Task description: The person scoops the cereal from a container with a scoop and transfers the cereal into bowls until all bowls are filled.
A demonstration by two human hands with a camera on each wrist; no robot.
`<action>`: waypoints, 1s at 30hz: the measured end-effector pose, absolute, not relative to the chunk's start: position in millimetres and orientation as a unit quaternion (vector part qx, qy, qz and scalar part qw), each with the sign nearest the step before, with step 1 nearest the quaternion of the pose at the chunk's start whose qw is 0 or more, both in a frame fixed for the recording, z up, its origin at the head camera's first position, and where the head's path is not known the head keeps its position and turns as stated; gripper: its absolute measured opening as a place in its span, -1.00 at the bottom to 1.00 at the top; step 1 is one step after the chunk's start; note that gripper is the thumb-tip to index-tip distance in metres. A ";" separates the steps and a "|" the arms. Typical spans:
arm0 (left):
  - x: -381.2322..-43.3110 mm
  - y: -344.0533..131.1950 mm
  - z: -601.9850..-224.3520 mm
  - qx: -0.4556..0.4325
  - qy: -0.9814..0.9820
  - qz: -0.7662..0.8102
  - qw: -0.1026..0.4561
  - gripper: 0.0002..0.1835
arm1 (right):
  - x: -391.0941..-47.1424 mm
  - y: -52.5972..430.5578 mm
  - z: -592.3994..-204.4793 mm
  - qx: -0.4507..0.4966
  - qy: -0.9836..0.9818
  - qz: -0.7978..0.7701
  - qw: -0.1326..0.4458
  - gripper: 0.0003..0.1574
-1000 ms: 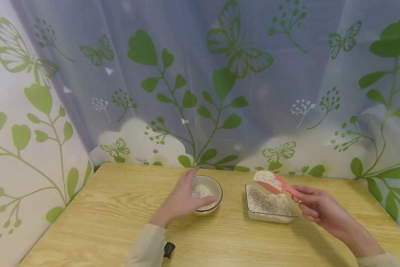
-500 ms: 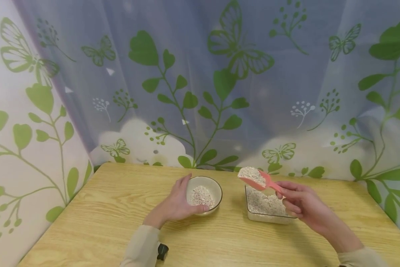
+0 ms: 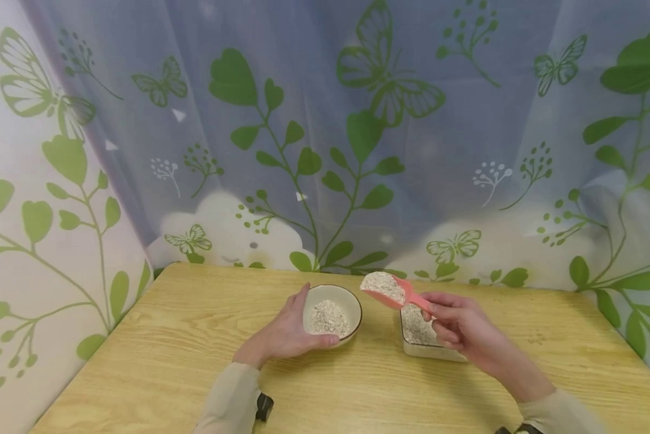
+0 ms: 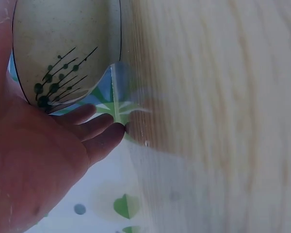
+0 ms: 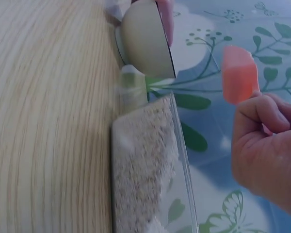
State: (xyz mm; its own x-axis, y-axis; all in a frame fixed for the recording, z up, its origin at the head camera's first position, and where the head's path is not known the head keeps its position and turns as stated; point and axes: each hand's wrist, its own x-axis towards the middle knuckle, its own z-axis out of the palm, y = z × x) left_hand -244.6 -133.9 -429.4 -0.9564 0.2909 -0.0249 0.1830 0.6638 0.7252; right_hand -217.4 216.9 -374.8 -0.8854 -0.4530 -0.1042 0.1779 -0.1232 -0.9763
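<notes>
The left hand [image 3: 284, 334] is holding the bowl [image 3: 333, 293], partly spread around its left side, with the thumb resting at the near rim and the fingers reaching to the far side. In the left wrist view three fingers are extending beside the decorated outer wall; whether all are touching it cannot be told. The bowl is standing upright on the counter [image 3: 195, 325], a small mound of flakes [image 3: 329, 318] lying in its bottom. The right hand [image 3: 468, 325] is gripping the coral scoop [image 3: 409, 294] by its handle, thumb and fingers closing around it. The scoop is pointing left, carrying a rounded heap [image 3: 381, 286] of the same pale material above the counter; it is appearing between the bowl and the clear rectangular container [image 3: 428, 351], apart from the bowl. The container is sitting to the bowl's right, holding more flakes, and the right hand is partly hiding it in the head view. A printed backdrop [image 3: 281, 90] is hanging behind the counter.
</notes>
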 end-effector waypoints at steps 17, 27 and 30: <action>-247.0 -133.9 -428.9 0.132 0.909 0.388 0.072 0.45 | -222.6 164.6 -375.5 -0.081 0.706 -0.682 0.173 -0.53; -248.4 -134.7 -432.3 0.138 0.907 0.391 0.074 0.45 | -223.3 143.2 -382.3 -0.076 0.760 -0.634 0.121 -0.58; -248.4 -135.0 -431.9 0.139 0.906 0.394 0.075 0.45 | -222.1 136.0 -384.2 -0.084 0.793 -0.596 0.092 -0.62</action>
State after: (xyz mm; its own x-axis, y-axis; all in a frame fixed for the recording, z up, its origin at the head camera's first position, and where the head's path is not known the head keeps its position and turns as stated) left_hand -248.4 -135.0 -431.9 -0.9503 0.3103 -0.0257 0.1928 0.6513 0.7339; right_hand -222.1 136.0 -384.2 -0.9691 -0.2426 -0.0452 -0.0239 0.2746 -0.9613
